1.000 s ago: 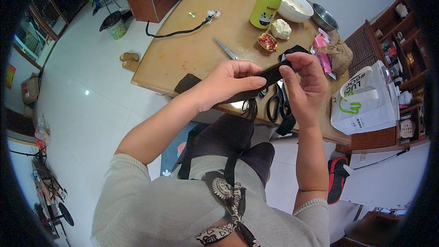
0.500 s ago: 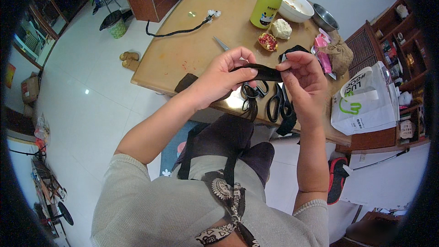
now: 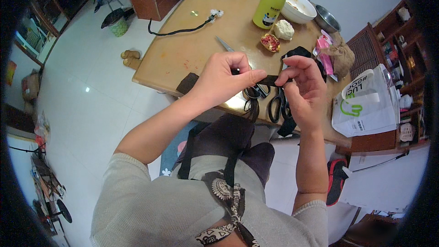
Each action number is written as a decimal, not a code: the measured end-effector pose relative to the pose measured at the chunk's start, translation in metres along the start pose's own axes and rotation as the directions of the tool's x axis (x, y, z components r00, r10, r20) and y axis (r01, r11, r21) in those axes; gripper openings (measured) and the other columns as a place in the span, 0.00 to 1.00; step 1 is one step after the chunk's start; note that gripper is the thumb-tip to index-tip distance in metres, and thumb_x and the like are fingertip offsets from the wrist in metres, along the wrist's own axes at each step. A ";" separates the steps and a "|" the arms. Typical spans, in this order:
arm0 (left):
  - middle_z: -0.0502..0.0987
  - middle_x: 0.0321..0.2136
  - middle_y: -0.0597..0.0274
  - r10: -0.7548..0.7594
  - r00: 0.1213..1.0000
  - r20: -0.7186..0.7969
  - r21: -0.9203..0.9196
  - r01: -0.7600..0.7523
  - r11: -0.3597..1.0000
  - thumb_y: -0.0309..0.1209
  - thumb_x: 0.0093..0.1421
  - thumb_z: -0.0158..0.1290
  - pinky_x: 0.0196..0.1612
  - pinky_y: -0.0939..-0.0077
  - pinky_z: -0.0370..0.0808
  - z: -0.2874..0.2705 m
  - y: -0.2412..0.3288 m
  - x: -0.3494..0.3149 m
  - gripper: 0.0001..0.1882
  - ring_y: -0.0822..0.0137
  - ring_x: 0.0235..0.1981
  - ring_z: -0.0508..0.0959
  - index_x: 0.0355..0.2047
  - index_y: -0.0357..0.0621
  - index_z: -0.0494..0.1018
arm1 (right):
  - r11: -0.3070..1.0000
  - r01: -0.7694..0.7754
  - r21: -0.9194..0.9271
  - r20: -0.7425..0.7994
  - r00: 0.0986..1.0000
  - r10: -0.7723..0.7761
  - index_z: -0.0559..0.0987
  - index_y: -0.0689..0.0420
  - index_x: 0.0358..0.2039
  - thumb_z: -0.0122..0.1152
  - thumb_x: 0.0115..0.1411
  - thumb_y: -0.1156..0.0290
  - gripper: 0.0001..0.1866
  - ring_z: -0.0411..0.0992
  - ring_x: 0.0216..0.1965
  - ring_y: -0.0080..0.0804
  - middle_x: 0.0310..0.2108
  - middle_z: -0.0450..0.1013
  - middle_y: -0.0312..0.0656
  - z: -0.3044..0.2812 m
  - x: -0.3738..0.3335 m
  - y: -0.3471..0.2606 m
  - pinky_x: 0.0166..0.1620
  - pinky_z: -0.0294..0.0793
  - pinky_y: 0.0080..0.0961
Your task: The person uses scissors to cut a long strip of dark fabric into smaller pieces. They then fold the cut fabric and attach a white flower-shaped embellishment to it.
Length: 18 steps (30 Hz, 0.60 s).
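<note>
A short stretch of black fabric strip (image 3: 270, 80) spans the gap between my two hands above the table's near edge. My left hand (image 3: 228, 74) pinches it with the thumb on top and the fingers curled beneath. At its other end my right hand (image 3: 302, 84) grips it between thumb and fingertips, the remaining fingers loosely bent. Under my hands lie scissors (image 3: 223, 43) with a silver blade pointing away, their handles partly hidden. Beside them rest black-handled scissors (image 3: 277, 104). A dark cloth piece (image 3: 187, 84) lies left of my left wrist; black cloth (image 3: 299, 53) lies beyond my right hand.
On the wooden table (image 3: 167, 57) stand a yellow-green jar (image 3: 270, 7), a white bowl (image 3: 299, 10) and a metal bowl (image 3: 327, 18). A cut pomegranate (image 3: 270, 42), a pale lump (image 3: 284, 30) and a braided black cord (image 3: 183, 31) lie there. A white bag (image 3: 366, 105) is at right.
My left thumb has slid rightward along the black strip, so less of it shows between my hands. My right hand keeps its pinch. The view has shifted slightly.
</note>
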State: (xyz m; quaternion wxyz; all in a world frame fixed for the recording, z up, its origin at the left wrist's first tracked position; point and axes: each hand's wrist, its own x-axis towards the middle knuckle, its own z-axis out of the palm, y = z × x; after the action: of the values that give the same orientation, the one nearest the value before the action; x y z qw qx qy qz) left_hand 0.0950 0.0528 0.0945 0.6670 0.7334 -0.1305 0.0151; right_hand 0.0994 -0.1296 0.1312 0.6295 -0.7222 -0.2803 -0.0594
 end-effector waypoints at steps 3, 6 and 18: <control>0.74 0.21 0.69 0.022 1.000 0.015 -0.078 -0.021 0.997 0.30 0.51 0.56 0.30 0.86 0.67 0.002 0.000 0.001 0.07 0.82 0.26 0.70 0.27 0.39 0.73 | 0.997 0.049 -0.058 -0.002 0.999 -0.049 0.68 0.63 0.38 0.43 0.42 0.88 0.19 0.67 0.28 0.19 0.24 0.67 0.36 0.002 -0.002 0.001 0.35 0.63 0.14; 0.74 0.22 0.69 -0.003 0.993 0.121 -0.071 0.012 0.997 0.29 0.52 0.55 0.31 0.85 0.67 0.002 0.004 0.000 0.08 0.82 0.27 0.71 0.32 0.39 0.74 | 0.999 0.037 -0.034 -0.013 0.999 -0.038 0.68 0.63 0.39 0.43 0.42 0.88 0.20 0.67 0.29 0.20 0.25 0.67 0.36 0.000 -0.002 0.002 0.36 0.64 0.15; 0.74 0.28 0.69 -0.134 0.990 0.037 -0.491 0.135 0.861 0.31 0.56 0.51 0.37 0.85 0.67 0.005 -0.006 0.003 0.10 0.80 0.30 0.70 0.36 0.39 0.73 | 0.799 -0.353 0.486 0.077 0.929 0.363 0.67 0.60 0.46 0.47 0.60 0.61 0.19 0.64 0.44 0.24 0.41 0.67 0.39 0.043 -0.005 0.024 0.50 0.61 0.22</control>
State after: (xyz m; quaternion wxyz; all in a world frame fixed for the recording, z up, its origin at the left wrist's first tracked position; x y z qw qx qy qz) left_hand 0.0981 0.0477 0.0885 0.8310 0.5467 -0.0789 -0.0658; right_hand 0.0954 -0.0923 0.0990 0.7948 -0.5772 -0.1386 0.1265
